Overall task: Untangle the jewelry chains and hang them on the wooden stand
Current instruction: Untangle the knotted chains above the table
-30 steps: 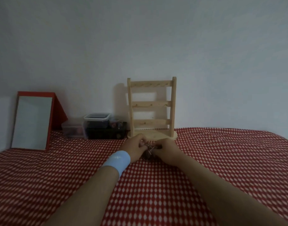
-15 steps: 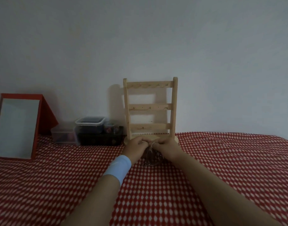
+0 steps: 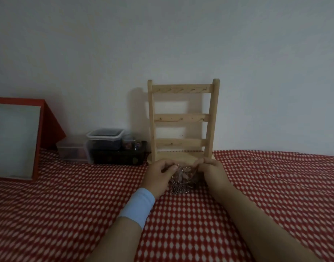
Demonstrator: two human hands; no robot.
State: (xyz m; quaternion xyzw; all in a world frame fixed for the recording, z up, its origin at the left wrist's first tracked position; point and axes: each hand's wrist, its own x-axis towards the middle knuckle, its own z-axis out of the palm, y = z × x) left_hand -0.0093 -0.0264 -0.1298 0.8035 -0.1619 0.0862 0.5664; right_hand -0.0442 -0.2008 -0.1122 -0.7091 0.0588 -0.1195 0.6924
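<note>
Metal tangle: clump of thin silvery jewelry chains [image 3: 180, 181] hanging between both hands, its lower end on the red-and-white checked cloth [image 3: 68, 205], just before the pale wooden ladder-shaped stand [image 3: 183, 120].
Left hand [image 3: 158, 176]: fingertips pinching strands.
Right hand [image 3: 212, 172]: likewise pinching.
Handling: likely light, limp, slippery, snag-prone.
Hold: single loose strands, not the knot.
Hooks: bare.

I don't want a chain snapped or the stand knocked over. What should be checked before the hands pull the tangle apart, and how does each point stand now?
1. Both hands on the tangle: ok. The left hand and right hand each pinch the jewelry chains.
2. Single strand isolated: cannot tell, the links are too fine and dim.
3. Hooks free on the wooden stand: ok, all three rails look bare.
4. Stand upright: ok.
5. Slack left: ok, the clump sags onto the checked cloth.
</note>
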